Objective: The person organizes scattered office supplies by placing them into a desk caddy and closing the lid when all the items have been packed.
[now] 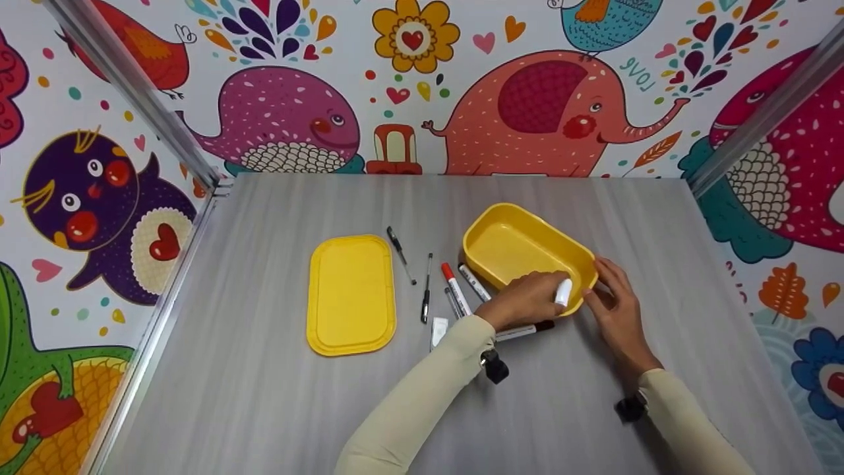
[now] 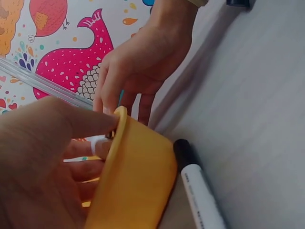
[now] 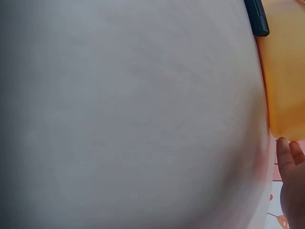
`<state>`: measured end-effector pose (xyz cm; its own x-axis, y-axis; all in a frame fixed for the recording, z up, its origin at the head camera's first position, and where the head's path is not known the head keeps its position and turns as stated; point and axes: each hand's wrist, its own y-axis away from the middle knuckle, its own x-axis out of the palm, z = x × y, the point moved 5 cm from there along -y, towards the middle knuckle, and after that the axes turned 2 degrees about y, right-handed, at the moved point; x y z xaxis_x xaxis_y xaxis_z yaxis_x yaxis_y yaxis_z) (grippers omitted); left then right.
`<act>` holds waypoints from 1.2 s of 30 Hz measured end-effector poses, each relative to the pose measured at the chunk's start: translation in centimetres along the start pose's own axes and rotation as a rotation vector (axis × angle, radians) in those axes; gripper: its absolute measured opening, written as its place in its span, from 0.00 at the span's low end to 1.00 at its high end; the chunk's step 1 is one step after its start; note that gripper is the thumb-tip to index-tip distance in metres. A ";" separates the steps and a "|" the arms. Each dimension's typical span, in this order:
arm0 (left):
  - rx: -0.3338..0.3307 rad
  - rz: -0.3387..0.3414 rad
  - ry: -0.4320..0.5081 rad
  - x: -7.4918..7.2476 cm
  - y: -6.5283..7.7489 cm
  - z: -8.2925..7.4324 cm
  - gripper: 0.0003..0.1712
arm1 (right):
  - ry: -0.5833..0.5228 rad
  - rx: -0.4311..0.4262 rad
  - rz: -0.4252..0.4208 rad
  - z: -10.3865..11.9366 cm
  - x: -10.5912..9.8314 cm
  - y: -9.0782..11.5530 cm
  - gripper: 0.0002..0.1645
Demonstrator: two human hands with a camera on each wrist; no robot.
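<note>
My left hand [image 1: 527, 300] reaches over the near side of the yellow box [image 1: 504, 241] and holds a white cylindrical thing [image 1: 562, 292] inside its right end. In the left wrist view the thumb lies at the box's rim and a white end [image 2: 99, 144] shows among the fingers; the rest is hidden. My right hand [image 1: 620, 323] grips the box's right corner from outside, fingers and thumb at the rim. Its fingertips [image 3: 283, 144] appear against the box's end in the right wrist view. A black-capped marker [image 2: 195, 191] lies close along the box's outer wall.
Left of the box lies a yellow lid [image 1: 351, 293]. Between them are two black pens, one farther back [image 1: 401, 254] and one nearer [image 1: 426, 290], a red-capped marker [image 1: 456, 288], another black-capped marker [image 1: 473, 282] and a small white block [image 1: 438, 330]. Patterned walls border the table [image 1: 250, 409].
</note>
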<state>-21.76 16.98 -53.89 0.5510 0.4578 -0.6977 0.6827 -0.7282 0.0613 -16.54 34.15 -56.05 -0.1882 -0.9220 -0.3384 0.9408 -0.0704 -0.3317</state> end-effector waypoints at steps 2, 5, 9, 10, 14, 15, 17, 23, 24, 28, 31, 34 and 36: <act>-0.001 0.012 -0.003 0.0 0.0 -0.1 0.16 | 0.008 0.002 -0.001 -0.9 0.0 -0.1 0.36; 0.003 0.023 -0.010 0.1 -0.1 -0.1 0.16 | 0.028 0.008 -0.001 -2.5 -0.2 -0.1 0.37; 0.030 0.034 -0.013 0.2 -0.2 0.0 0.13 | 0.055 0.010 0.000 -3.8 -0.4 -0.1 0.38; 0.032 0.039 -0.021 0.3 -0.2 0.0 0.13 | 0.061 0.011 0.001 -3.8 -0.4 -0.1 0.39; 0.021 0.062 -0.075 0.5 -0.1 -0.1 0.16 | 0.070 0.005 -0.008 -3.6 -0.3 -0.1 0.38; 0.008 0.071 -0.091 0.6 -0.1 -0.1 0.17 | 0.067 0.005 -0.011 -3.4 -0.2 -0.1 0.38; -0.017 0.085 -0.119 0.8 0.0 -0.1 0.21 | 0.055 0.000 -0.013 -2.7 -0.1 -0.1 0.37; -0.068 0.094 -0.114 1.0 0.3 -0.1 0.26 | 0.059 -0.003 0.002 0.2 0.1 0.0 0.35; -0.068 0.091 -0.106 1.0 0.3 -0.1 0.26 | 0.060 -0.002 0.002 0.3 0.1 0.0 0.35; -0.043 0.055 -0.061 0.8 0.3 0.1 0.25 | 0.053 -0.010 -0.004 -0.7 0.1 0.0 0.35; 0.002 0.009 -0.021 0.6 0.4 0.3 0.24 | 0.063 -0.016 -0.010 -2.2 0.0 0.0 0.36; 0.055 -0.042 0.029 0.3 0.6 0.5 0.24 | 0.075 -0.022 -0.009 -3.2 -0.1 -0.1 0.37; 0.084 -0.071 0.073 0.1 0.8 0.7 0.24 | 0.067 -0.026 -0.006 -3.4 -0.2 -0.2 0.38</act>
<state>-21.48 16.12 -54.40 0.5382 0.5434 -0.6443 0.6803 -0.7313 -0.0486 -17.60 35.68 -58.93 -0.2129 -0.8939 -0.3944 0.9323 -0.0650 -0.3558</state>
